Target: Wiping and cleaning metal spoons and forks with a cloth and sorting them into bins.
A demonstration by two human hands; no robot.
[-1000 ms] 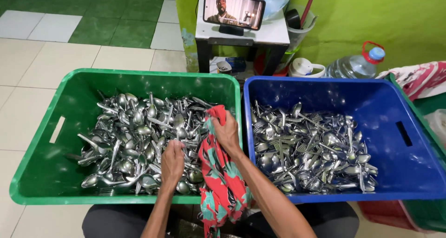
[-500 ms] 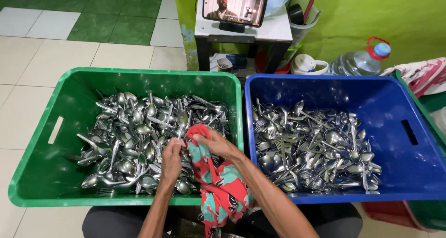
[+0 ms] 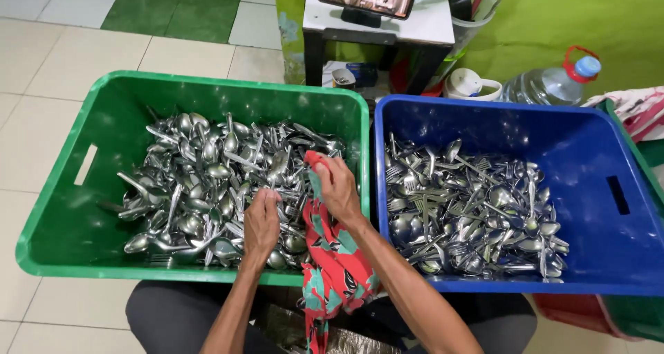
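Red cloth (image 3: 335,257) in right hand (image 3: 337,188); spoons (image 3: 207,181) beneath

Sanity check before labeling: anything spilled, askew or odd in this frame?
Nothing spilled. Cutlery sits inside the green crate and blue crate. Only oddity: the red patterned cloth held by the right hand drapes over the green crate's rim. Left hand rests on spoons.
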